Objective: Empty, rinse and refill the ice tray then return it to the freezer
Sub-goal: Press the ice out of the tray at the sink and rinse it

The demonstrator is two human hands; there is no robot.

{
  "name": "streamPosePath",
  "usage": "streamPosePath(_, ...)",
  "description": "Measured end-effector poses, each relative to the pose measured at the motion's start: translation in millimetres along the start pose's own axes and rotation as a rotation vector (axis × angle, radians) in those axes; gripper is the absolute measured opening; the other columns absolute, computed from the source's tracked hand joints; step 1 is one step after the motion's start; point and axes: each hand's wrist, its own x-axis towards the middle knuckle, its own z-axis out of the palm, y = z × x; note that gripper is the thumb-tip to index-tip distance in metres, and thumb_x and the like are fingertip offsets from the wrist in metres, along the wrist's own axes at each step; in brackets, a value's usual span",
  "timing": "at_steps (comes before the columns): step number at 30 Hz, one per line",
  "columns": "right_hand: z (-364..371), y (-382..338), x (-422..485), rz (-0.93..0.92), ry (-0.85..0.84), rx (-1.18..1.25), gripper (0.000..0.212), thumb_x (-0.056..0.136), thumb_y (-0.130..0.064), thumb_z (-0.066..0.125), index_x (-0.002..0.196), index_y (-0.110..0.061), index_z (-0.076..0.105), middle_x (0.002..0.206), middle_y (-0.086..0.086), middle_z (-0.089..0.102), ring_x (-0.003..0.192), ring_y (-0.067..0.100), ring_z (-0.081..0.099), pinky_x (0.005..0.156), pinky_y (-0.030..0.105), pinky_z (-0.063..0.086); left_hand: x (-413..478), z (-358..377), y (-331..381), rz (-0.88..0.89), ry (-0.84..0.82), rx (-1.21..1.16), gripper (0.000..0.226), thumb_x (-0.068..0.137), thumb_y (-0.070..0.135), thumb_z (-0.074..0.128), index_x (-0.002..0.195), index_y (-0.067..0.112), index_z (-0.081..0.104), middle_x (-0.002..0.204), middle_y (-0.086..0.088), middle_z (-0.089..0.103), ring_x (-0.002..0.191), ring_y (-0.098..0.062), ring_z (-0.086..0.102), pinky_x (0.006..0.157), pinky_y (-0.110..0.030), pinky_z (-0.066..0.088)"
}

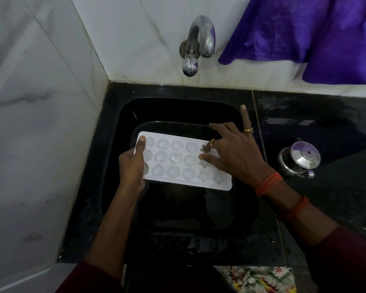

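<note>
Ice tray: the white ice tray is held level over the black sink, below and in front of the tap; it is well clear of the sink floor
Left hand: the left hand grips the tray's left end; the thumb lies flat along the top and the other fingers are curled underneath, out of sight
Right hand: the right hand rests on the tray's right end; its fingers are spread wide and fairly straight, pressing on the star-shaped cells rather than closing round anything
Tap: no stream of water shows; it looks turned off
Cells: pale and glassy; the light is dim, so they may hold ice or only be wet, and I cannot tell which
Stage: probably the emptying step, with the ice being worked loose over the sink
Left to do: rinsing, refilling and the return to the freezer; no freezer is in view
Nearby: a steel pot stands on the dark counter to the right
</note>
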Motion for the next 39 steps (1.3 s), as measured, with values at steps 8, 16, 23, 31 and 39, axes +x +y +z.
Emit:
streamPosePath(8, 4.4, -3.7, 0.4, 0.000, -0.022, 0.044, 0.033, 0.090, -0.060, 0.053, 0.112, -0.043, 0.071, 0.150, -0.002, 0.046, 0.140, 0.018, 0.040, 0.111, 0.055, -0.031, 0.6, -0.9, -1.8, 0.003, 0.023, 0.004, 0.039, 0.091, 0.047, 0.068, 0.070, 0.015, 0.067, 0.061, 0.008, 0.070, 0.055, -0.008, 0.069, 0.045, -0.023, 0.052)
streamPosePath(16, 4.2, -4.5, 1.2, 0.011, -0.026, 0.049, 0.031, 0.090, -0.057, 0.057, 0.108, -0.039, 0.074, 0.150, -0.004, 0.046, 0.140, 0.017, 0.038, 0.106, 0.050, -0.037, 1.0, -0.2, -0.2, 0.009, 0.024, 0.024, 0.041, 0.091, 0.049, 0.068, 0.070, 0.014, 0.064, 0.066, 0.006, 0.069, 0.060, -0.011, 0.068, 0.057, -0.029, 0.058)
streamPosePath(23, 2.0, -5.7, -0.7, 0.030, 0.002, 0.027, 0.032, 0.087, -0.059, 0.060, 0.102, -0.035, 0.075, 0.146, -0.005, 0.050, 0.136, 0.017, 0.043, 0.111, 0.051, -0.032, -0.1, -0.9, 1.1, 0.011, 0.014, 0.013, 0.039, 0.091, 0.047, 0.068, 0.071, 0.014, 0.067, 0.063, 0.006, 0.071, 0.059, -0.012, 0.071, 0.051, -0.027, 0.057)
streamPosePath(31, 5.0, -9.8, 0.3, -0.052, -0.048, -0.059, 0.033, 0.095, -0.053, 0.050, 0.116, -0.036, 0.070, 0.152, 0.002, 0.045, 0.141, 0.021, 0.038, 0.110, 0.056, -0.032, 0.8, -1.6, 0.4, 0.011, 0.008, 0.011, 0.038, 0.091, 0.048, 0.068, 0.072, 0.016, 0.069, 0.065, 0.007, 0.073, 0.062, -0.013, 0.072, 0.055, -0.029, 0.058)
streamPosePath(39, 1.5, -8.4, 0.6, -0.012, 0.016, -0.012, 0.030, 0.088, -0.053, 0.063, 0.103, -0.031, 0.077, 0.140, 0.000, 0.058, 0.131, 0.021, 0.051, 0.117, 0.054, -0.021, 4.7, -5.1, 3.0, -0.014, 0.021, 0.002, 0.037, 0.091, 0.048, 0.068, 0.077, 0.015, 0.070, 0.073, 0.004, 0.074, 0.071, -0.018, 0.073, 0.060, -0.034, 0.061)
